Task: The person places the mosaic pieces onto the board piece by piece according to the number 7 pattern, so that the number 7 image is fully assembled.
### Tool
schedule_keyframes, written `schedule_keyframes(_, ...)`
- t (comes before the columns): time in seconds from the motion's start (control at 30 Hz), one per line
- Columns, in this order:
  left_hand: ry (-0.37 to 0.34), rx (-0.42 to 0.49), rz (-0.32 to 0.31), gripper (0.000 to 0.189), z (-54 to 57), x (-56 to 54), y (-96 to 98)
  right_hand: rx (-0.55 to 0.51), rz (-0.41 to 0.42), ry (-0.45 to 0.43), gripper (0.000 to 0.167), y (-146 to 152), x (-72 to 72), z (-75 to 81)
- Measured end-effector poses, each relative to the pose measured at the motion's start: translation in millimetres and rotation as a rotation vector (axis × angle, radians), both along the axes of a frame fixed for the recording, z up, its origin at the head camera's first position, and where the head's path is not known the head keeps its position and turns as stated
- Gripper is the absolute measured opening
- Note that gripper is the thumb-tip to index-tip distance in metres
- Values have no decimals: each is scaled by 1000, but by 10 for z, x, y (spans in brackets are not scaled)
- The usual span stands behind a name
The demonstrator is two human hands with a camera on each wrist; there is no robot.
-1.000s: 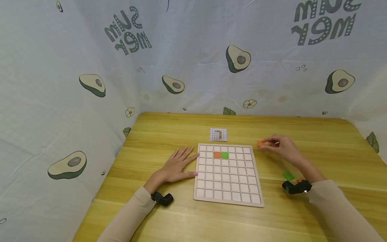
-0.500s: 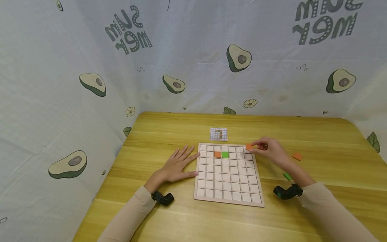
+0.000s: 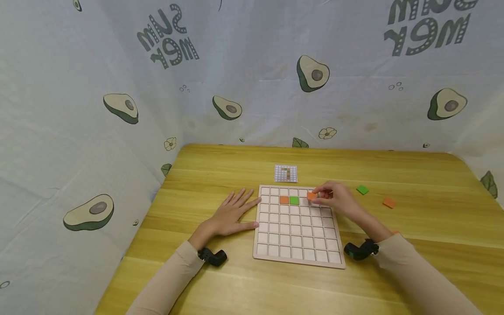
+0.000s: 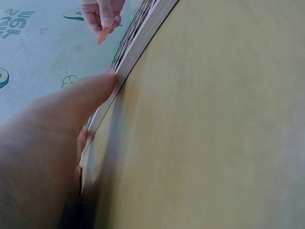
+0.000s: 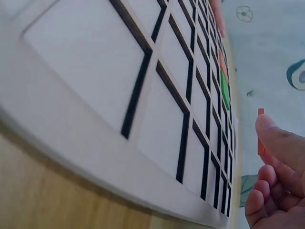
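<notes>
A pale wooden grid board [image 3: 299, 261] lies on the table, with an orange tile [image 3: 284, 200] and a green tile [image 3: 294, 200] side by side in its second row. My right hand [image 3: 339, 200] pinches another orange tile [image 3: 311, 196] between thumb and forefinger, above the board's upper right part. In the right wrist view this held tile [image 5: 260, 131] is seen edge-on, raised off the board. My left hand [image 3: 228, 217] lies flat with fingers spread, thumb and little finger touching the board's left edge. In the left wrist view the thumb [image 4: 90, 93] meets that edge.
A small printed pattern card [image 3: 285, 173] lies behind the board. To the right are a loose green tile [image 3: 362, 190] and an orange tile [image 3: 389, 203]; another orange piece [image 3: 395, 232] is mostly hidden by the right forearm. A printed curtain [image 3: 256, 78] hangs behind the table.
My right hand has moved left with the orange tile, from beside the board to over its upper right cells. Loose tiles once behind the arm now show. My left hand has stayed put.
</notes>
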State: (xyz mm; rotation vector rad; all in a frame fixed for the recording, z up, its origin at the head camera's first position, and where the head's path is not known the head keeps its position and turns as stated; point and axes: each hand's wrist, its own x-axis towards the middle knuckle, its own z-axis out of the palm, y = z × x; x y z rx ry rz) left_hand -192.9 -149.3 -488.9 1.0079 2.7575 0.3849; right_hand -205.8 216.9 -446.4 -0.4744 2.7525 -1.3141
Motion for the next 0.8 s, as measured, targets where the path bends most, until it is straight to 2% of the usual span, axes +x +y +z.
schedule_keyframes(0.37, 4, 24, -9, 79, 35, 16, 4, 13, 13, -43, 22, -129, -15, -59)
schedule_keyframes(0.53, 10, 19, -7, 80, 18, 15, 3, 21, 17, -57, 21, -161, -26, -99)
schedule_keyframes(0.8, 13, 19, -5, 80, 5, 7, -1, 40, 17, -47, 21, -189, -48, -133)
